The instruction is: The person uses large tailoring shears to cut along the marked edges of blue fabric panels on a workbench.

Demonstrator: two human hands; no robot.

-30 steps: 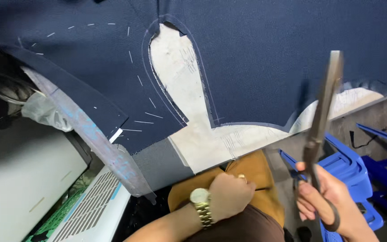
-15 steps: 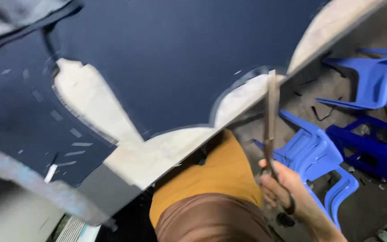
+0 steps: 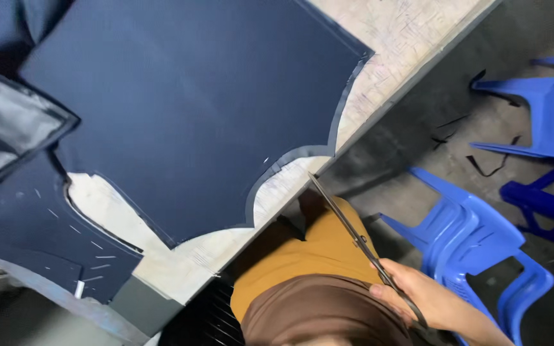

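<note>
1. Navy fabric panel (image 3: 193, 109) lies flat on the pale worktop (image 3: 411, 38). Its near edge is already cut to a curved outline, with a thin paler margin running along the cut line from the upper right corner down to the scalloped dip near the worktop edge.
2. A second navy piece (image 3: 27, 243) lies at the lower left, marked with short white chalk dashes. Between it and the main panel a bare tongue of worktop shows, so these two pieces are already parted.
3. Right hand (image 3: 418, 298) holds long tailor's shears (image 3: 354, 237) by the handles, fingers through the loops; grip closed round them. Blades lie together, tip pointing up toward the worktop edge, just short of the fabric and not touching it.
4. Left hand: not in view; its grip cannot be told.
5. Judgement: outline cutting on the near side looks largely done. Shears are off the cloth, so no cut is in progress at this instant. Whether the far edges are trimmed cannot be told; they run out of frame.
6. Surroundings: dark narrow offcuts (image 3: 488, 160) on the grey floor; blue plastic chairs (image 3: 476, 237) to the right, well apart from the worktop.
</note>
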